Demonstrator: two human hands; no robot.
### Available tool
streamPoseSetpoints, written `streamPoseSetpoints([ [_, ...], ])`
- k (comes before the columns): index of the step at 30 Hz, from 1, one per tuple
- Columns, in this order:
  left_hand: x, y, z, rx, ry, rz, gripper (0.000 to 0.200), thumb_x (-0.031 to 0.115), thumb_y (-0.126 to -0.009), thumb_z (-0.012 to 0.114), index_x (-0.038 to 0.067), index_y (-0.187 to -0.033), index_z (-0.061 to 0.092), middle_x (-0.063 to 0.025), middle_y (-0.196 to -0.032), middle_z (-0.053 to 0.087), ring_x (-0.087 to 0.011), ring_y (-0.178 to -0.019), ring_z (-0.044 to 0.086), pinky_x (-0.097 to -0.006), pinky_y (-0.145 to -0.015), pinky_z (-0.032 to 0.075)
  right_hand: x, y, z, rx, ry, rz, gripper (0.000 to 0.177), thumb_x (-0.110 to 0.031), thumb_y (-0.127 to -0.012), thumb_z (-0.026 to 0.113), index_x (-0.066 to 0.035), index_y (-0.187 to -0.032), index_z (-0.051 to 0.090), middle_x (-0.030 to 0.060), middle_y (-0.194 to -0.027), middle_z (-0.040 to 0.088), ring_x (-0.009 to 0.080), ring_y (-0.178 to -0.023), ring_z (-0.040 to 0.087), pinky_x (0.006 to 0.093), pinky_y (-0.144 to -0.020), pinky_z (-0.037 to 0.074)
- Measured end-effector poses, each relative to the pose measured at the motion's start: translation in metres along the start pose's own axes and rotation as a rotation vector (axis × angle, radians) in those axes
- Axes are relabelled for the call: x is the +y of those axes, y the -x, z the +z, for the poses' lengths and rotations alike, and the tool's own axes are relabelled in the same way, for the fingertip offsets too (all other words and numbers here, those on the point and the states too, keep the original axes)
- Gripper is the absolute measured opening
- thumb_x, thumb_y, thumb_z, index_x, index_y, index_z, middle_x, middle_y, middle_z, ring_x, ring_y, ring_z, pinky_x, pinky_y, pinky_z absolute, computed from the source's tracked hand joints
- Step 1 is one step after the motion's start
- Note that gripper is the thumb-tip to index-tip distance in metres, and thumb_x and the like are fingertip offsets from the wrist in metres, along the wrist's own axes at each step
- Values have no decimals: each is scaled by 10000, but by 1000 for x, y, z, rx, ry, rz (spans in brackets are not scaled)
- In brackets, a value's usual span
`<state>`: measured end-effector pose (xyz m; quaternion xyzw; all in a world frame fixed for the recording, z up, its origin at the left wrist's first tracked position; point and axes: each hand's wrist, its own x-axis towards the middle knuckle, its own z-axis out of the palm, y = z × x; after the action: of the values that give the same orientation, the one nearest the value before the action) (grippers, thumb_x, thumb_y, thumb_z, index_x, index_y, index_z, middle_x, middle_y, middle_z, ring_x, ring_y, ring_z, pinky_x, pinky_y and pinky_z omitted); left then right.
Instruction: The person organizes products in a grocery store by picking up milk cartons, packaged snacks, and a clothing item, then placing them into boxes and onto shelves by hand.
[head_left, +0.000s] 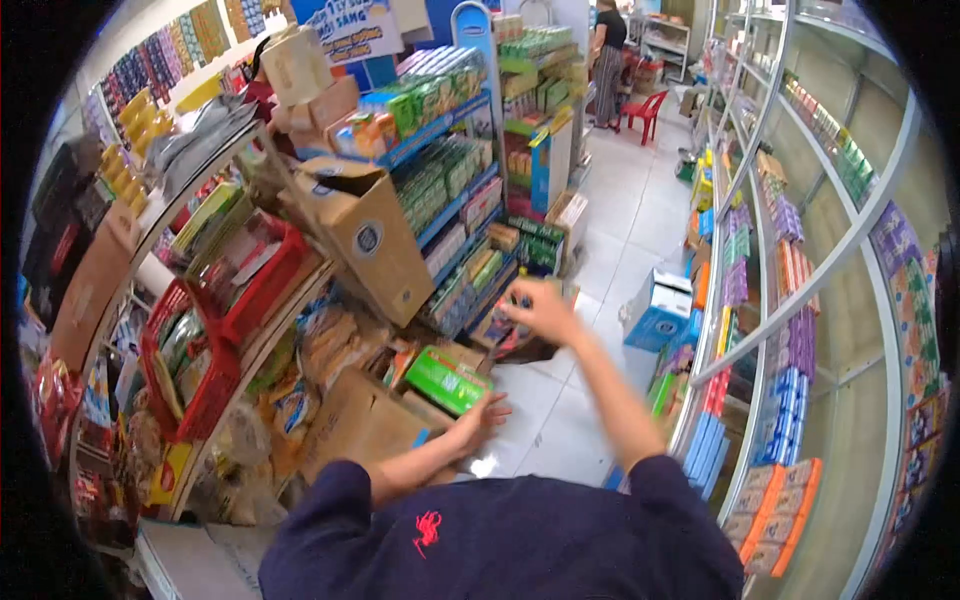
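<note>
My left hand is low in the middle, fingers apart, beside the right edge of a green box. The green box rests among cartons, above an open brown cardboard box. My right hand is raised in front of the low shelf, its fingers bent together around something small that I cannot make out. Below that hand, dark and colourful packages lie near the floor.
A tall cardboard box leans by the stocked blue shelf. Red baskets stand at left. A blue-white box sits on the aisle floor beside the metal shelving. A person stands near a red chair.
</note>
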<state>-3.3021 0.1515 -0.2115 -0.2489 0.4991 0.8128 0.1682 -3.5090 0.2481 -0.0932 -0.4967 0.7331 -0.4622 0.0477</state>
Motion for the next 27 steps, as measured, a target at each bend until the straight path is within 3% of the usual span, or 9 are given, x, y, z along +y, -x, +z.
streamPoseSetpoints([
  [2,15,-23,16,4,484,-36,738,689,-754,345,265,-1342,208,-105,-1327,316,-330,-1188,314,-610,-946,176,25,29,68,641,-604,340,288,-278,-777,596,1,-834,553,92,-819,591,168,-798,532,295,-732,400],
  [3,28,-25,29,-10,549,-25,743,690,-750,352,264,-1341,207,-95,-1337,303,-341,-1178,333,-624,-940,174,39,44,93,661,-632,285,265,-255,-790,579,-3,-870,555,36,-818,569,121,-787,494,276,-732,393],
  [7,-2,-57,13,-177,816,-58,567,535,-836,367,145,-1246,354,-86,-1262,399,-326,-1110,433,-586,-920,286,56,72,123,179,-590,565,247,-244,-779,577,-21,-881,550,79,-895,554,167,-835,500,293,-766,385],
  [9,4,-68,4,-191,887,-52,500,472,-865,366,109,-1208,399,-87,-1223,442,-303,-1094,455,-559,-917,322,73,58,114,-43,-249,64,264,-247,-753,593,-26,-892,555,106,-965,544,248,-907,501,350,-790,382],
  [16,94,-117,-28,60,875,253,386,334,-896,324,82,-1159,450,-95,-1124,522,-216,-1007,526,-374,-863,430,75,-29,61,-233,-280,9,455,-264,-672,684,-101,-1073,542,155,-1171,444,279,-1161,362,374,-886,375],
  [18,122,-125,-33,-278,793,399,425,372,-888,334,83,-1183,434,-103,-1125,524,-223,-988,539,-362,-845,434,78,-56,46,-245,-317,68,484,-197,-642,701,-137,-1090,530,151,-1188,434,256,-1091,433,332,-841,406],
  [20,168,-109,-24,-177,691,362,486,421,-872,371,78,-1214,408,-111,-1131,518,-224,-968,546,-372,-789,463,93,-81,31,-235,-287,97,478,-104,-647,652,-91,-1103,509,116,-1125,488,202,-986,500,294,-800,421],
  [24,220,-77,-23,353,-695,348,475,333,-831,524,19,-1178,439,-98,-906,564,-156,-810,549,-298,-677,451,136,-114,23,-104,-756,383,380,-38,-656,561,8,-1031,518,40,-949,568,101,-888,513,249,-739,430],
  [27,218,-75,-15,-289,-791,375,261,233,-829,502,-12,-920,501,-51,-742,515,-121,-722,480,-286,-645,405,151,-149,11,-88,-698,371,327,-43,-709,550,-6,-1033,522,33,-933,580,112,-843,537,244,-761,421],
])
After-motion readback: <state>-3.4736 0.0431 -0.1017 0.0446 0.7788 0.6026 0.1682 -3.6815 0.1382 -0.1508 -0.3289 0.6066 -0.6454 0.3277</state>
